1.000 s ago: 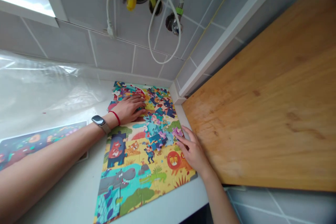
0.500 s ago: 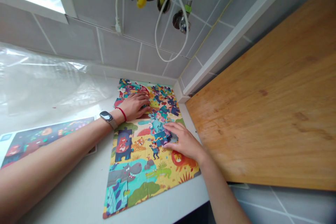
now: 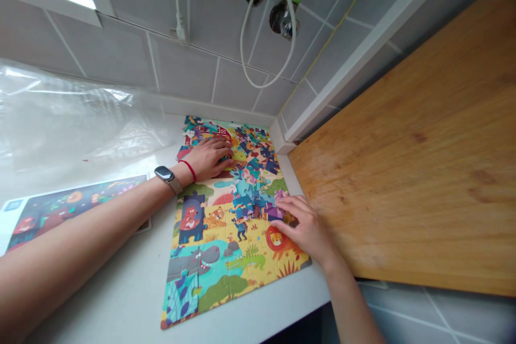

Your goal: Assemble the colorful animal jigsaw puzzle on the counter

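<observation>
1. Right now, the puzzle (image 3: 223, 232) lies on the white counter (image 3: 121, 293), with loose pieces (image 3: 246, 185) scattered over its far half.
2. The left hand (image 3: 209, 160) rests palm down on the puzzle's far left part, fingers loosely spread; what lies beneath the palm is hidden.
3. The right hand (image 3: 304, 226) is at the puzzle's right edge, thumb and fingers narrowly parted at a purple piece (image 3: 273, 213); I cannot tell whether they grip it.
4. A picture sheet (image 3: 64, 207) lies left of the puzzle, partly hidden by the left forearm.

White counter (image 3: 129, 279) beneath an animal puzzle (image 3: 226, 231), a picture sheet (image 3: 80, 199) and clear plastic (image 3: 80, 134)
</observation>
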Motion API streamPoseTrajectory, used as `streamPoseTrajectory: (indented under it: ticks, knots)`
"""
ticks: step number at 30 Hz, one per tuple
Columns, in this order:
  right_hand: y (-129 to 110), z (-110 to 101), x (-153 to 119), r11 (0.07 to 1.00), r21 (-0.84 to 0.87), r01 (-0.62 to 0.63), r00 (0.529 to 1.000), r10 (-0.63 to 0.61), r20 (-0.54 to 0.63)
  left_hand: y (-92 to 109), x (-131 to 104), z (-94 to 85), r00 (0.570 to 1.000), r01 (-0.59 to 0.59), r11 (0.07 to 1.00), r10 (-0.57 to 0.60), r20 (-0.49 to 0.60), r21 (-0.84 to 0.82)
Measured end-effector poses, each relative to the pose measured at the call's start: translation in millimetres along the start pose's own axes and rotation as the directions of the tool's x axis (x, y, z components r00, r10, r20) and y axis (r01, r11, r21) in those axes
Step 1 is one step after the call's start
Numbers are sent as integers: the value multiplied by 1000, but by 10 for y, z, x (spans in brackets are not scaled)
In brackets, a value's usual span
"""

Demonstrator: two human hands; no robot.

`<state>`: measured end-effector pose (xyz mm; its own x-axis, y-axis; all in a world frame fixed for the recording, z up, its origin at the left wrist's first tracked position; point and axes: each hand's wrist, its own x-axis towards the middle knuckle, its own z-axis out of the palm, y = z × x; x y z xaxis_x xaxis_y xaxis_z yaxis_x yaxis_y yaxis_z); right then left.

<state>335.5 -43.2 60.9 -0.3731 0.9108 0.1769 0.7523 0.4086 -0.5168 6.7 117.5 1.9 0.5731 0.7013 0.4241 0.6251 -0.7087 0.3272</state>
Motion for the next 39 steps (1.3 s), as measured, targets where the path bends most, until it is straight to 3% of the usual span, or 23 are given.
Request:
streamPoseTrajectory:
  ticks: [5, 9, 14, 18, 21, 23, 25, 28, 33, 39]
  knots:
    - [-29, -73, -190, 995, -31, -97, 992, 99, 78, -1, -2, 1, 1000, -2, 1000, 2, -4, -9]
    - [-164, 51, 18, 998, -46, -53, 996, 56, 63, -7, -3, 16, 1000, 1, 1000, -1, -12, -17]
    - [-260, 150, 298, 998, -68, -4, 987, 14, 159, -4, -1, 1, 1000, -7, 1000, 7, -12, -21]
    - [-237, 22, 161, 999, -40, -8, 990, 13, 138, -4, -1, -3, 1000, -6, 1000, 5, -14, -17]
    - [-258, -68, -24, 999, 11, -41, 978, 38, 206, -11, -6, 9, 1000, 3, 1000, -4, -19, -26]
    - [-285, -59, -87, 997, 43, -61, 966, 48, 255, -14, -9, 16, 1000, 7, 999, -8, -20, -34]
    - [-295, 7, -65, 996, 35, -78, 972, 68, 226, -15, -11, 16, 1000, 7, 999, -8, -19, -39]
    - [-263, 134, 104, 996, -42, -74, 986, 79, 147, -10, -9, 7, 1000, 5, 999, -6, -14, -35]
    - [-150, 184, 384, 998, -57, 8, 980, 4, 200, 4, -3, -12, 1000, 3, 1000, -3, -7, -14]
    - [-67, 7, 263, 994, -105, 6, 963, 22, 269, -14, -4, 8, 1000, 12, 1000, -12, 5, -10]
